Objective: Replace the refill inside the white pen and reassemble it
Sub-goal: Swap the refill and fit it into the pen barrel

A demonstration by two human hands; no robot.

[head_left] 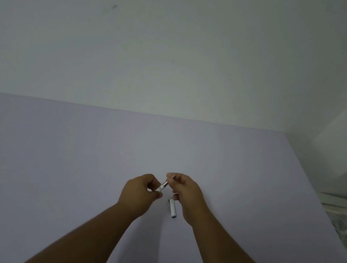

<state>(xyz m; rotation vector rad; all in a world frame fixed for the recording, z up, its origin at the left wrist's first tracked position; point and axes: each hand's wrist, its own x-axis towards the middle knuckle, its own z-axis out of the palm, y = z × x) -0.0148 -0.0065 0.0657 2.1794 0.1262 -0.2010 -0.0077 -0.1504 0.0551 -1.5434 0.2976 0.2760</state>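
My left hand (142,192) is shut on the white pen barrel (162,187), whose silver threaded end points up and to the right. My right hand (187,194) pinches a thin refill (172,177) that lines up with the barrel's open end; most of the refill is hidden by my fingers. The pen's other white half, with a metal clip (172,207), lies on the table just below and between my hands, untouched.
The work happens over a pale lilac table (70,159) that meets a white wall at the back. Past the table's right edge sits a heap of white plastic items (346,222).
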